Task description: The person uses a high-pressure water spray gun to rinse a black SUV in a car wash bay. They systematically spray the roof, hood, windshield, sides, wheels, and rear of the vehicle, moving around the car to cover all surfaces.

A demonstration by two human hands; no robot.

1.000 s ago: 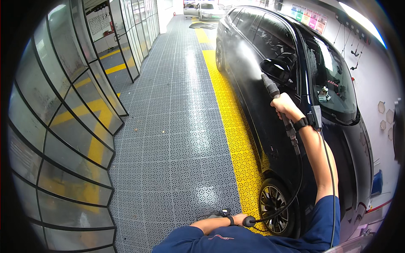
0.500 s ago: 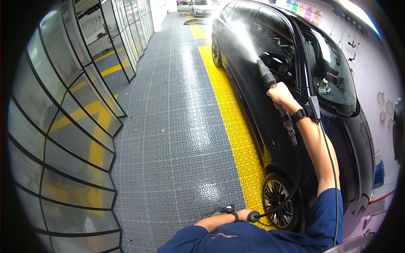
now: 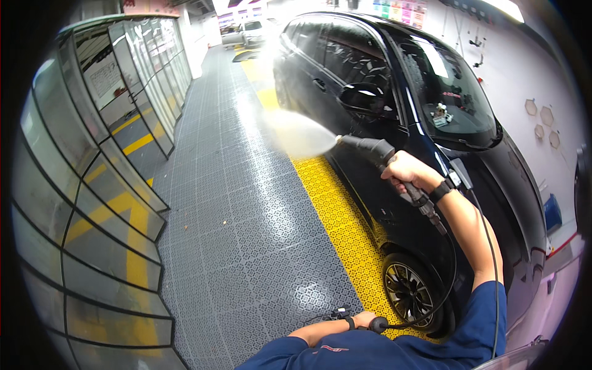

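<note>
My right hand (image 3: pixel 404 171) is closed around the grip of a black pressure washer spray gun (image 3: pixel 370 148), beside the front door of a dark car (image 3: pixel 370 179). A white fan of water (image 3: pixel 302 135) leaves its nozzle toward the left, over the floor and along the car's side. From the gun's lower end a thin black hose (image 3: pixel 454 265) loops down past the front wheel (image 3: pixel 410 290). Low by my body, my left hand (image 3: pixel 365 319) is closed on the hose, against a round black stopper (image 3: pixel 378 325); its fingers are partly hidden.
The floor is grey grid tile (image 3: pixel 246 246) with a yellow strip (image 3: pixel 333 209) beside the car. Folding glass panels (image 3: pixel 111 246) line the left. Another car (image 3: pixel 251 32) stands far ahead. A cable (image 3: pixel 487 240) runs along my right arm. A blue container (image 3: pixel 552 211) is at the right wall.
My right hand has turned the spray gun leftward and lowered its nozzle. The spray has shifted from the car's side windows to the lower left. My left hand stays on the hose.
</note>
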